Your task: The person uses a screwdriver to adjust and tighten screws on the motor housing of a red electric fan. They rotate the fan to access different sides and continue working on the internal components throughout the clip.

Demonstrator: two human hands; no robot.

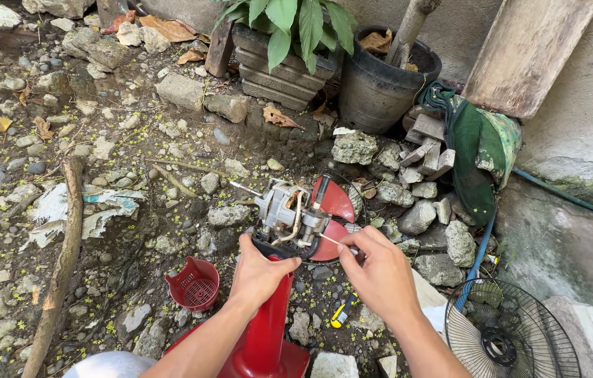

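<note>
Fan motor (289, 213) sits bare atop the red stand (268, 329); left hand (258, 273) clamps its base, right hand (380, 273) pinches a thin wire (331, 241); probably heavy, rigid, wires delicate; grip the housing.

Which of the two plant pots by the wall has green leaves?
The ribbed square grey pot on the left carries broad green leaves; the round black plastic pot beside it holds only a bare trunk and dry leaves.

the left hand (258, 269) grips the top of a red fan stand (268, 329), just under the bare fan motor (291, 215). the right hand (380, 273) pinches a thin white stick (335, 242) against the motor. a red plastic cap (193, 283) lies on stony ground; a wire fan guard (510, 332) lies at lower right.
</note>
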